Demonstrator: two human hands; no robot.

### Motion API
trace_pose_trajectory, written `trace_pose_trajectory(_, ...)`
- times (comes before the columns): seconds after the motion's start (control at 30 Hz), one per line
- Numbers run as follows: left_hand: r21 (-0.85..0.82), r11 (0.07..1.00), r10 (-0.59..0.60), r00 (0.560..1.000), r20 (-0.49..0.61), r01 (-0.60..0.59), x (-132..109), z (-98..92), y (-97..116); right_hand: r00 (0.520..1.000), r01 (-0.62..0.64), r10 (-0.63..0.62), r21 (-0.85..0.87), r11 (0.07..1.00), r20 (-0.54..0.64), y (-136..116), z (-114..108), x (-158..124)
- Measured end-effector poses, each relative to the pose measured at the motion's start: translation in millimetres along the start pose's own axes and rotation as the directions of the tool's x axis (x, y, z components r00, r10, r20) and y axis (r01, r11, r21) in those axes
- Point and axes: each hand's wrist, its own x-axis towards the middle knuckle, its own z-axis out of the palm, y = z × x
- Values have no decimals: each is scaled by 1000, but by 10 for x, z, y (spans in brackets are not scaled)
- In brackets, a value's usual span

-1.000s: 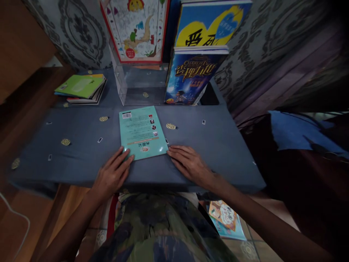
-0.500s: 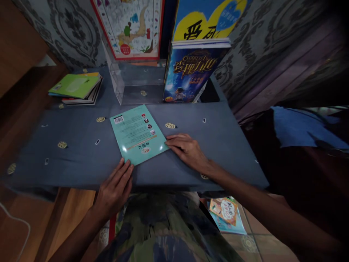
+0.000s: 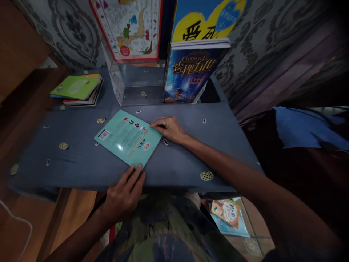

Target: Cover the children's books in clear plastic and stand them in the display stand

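A teal book (image 3: 125, 136) lies flat and turned at an angle on the blue-grey tablecloth (image 3: 185, 160), its barcode at the left corner. My left hand (image 3: 125, 191) rests at the book's near corner, fingers slightly spread and fingertips on its edge. At the book's right upper edge is my right hand (image 3: 170, 129), thumb and fingers closed in a pinch on the cover's edge.
A clear acrylic stand (image 3: 117, 82) at the back holds a dark blue book (image 3: 193, 74) and a red-bordered book (image 3: 136, 54). A stack of books (image 3: 77, 89) sits at the back left. More books (image 3: 229, 216) lie below the table's front edge.
The teal book has turned counterclockwise and shifted left. My right hand has moved left and away from me with its edge; my left hand has moved slightly right.
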Motion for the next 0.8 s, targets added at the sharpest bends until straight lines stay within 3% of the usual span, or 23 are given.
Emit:
trace_pose_trajectory(0.17, -57, 998, -18, 1000, -2, 18, 157, 105, 68, 997, 37, -38, 7, 999, 65, 46, 102, 339)
trace_pose_trajectory(0.3, -106, 994, -20, 1000, -2, 20, 349, 134, 88, 995, 37, -38, 17, 999, 89, 43, 155, 438)
trace_pose_trajectory(0.5, -258, 966, -25, 999, 26, 31, 441, 151, -28, 999, 43, -44, -58, 997, -18, -7, 160, 184)
trace_pose_trajectory(0.8, -289, 956, -5, 993, 122, 40, 667, 309, -255, 991, -43, 31, -89, 995, -133, 50, 123, -79)
